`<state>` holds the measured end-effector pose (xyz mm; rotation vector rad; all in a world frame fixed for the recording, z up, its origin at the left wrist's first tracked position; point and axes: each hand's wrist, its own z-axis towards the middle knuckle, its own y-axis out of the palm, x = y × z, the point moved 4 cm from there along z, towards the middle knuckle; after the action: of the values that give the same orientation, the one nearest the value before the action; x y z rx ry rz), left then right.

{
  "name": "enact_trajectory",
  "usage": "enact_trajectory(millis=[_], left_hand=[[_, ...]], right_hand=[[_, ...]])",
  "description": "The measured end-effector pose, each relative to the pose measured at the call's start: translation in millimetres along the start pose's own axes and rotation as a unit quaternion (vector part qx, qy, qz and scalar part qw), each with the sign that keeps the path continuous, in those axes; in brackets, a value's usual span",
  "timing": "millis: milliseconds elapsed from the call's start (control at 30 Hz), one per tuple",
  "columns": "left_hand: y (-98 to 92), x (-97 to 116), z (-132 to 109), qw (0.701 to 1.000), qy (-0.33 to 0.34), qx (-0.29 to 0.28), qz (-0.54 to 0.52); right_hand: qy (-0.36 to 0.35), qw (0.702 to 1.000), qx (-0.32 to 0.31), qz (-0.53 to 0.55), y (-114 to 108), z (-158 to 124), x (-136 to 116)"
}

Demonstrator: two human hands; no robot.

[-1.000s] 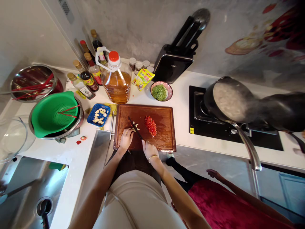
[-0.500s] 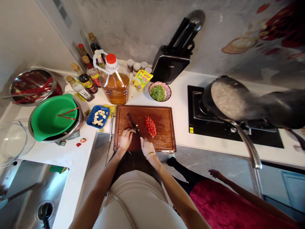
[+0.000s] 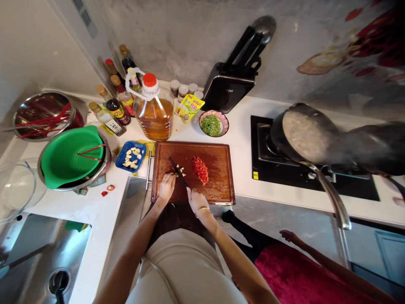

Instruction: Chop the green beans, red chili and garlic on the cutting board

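My right hand is closed around the handle of a dark kitchen knife, whose blade slants across the wooden cutting board. Left of the blade, the bent fingers of my left hand pinch a garlic clove against the board, mostly hidden by the fingertips. Small cut pieces of garlic lie along the blade. Right of the knife is a heap of chopped red chili. Whole peeled cloves sit in a blue tray beyond the board's left edge.
A large oil jug, a bowl of sliced greens and a knife block stand behind the board. A green colander is at left. A steaming pan sits on the stove. Another person's hand hangs at right.
More cut garlic pieces show on the board beside the blade. My left hand has shifted slightly left, away from the knife. The whole view has moved a little.
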<state>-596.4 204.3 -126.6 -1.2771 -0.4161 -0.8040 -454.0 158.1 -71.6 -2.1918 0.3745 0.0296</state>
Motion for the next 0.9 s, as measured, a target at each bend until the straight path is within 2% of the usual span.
enact_trajectory(millis=[267,567,700,900], left_hand=[[0.0,1.0,1.0,1.000,0.015,-0.009,0.011],[0.1,7.4,2.8,0.999,-0.038,-0.004,-0.014],[-4.1,5.4,0.6,0.998,-0.053,0.019,-0.039],[-3.9,3.3,0.0,0.997,-0.066,0.039,-0.022]], right_hand=[[0.007,0.998,0.031,0.045,8.7,22.6,-6.6],[0.007,0.998,0.047,0.032,-3.8,5.5,2.9],[0.004,0.999,0.038,0.008,-1.1,-1.0,6.0],[0.005,1.000,0.017,0.005,3.9,-5.3,1.7]])
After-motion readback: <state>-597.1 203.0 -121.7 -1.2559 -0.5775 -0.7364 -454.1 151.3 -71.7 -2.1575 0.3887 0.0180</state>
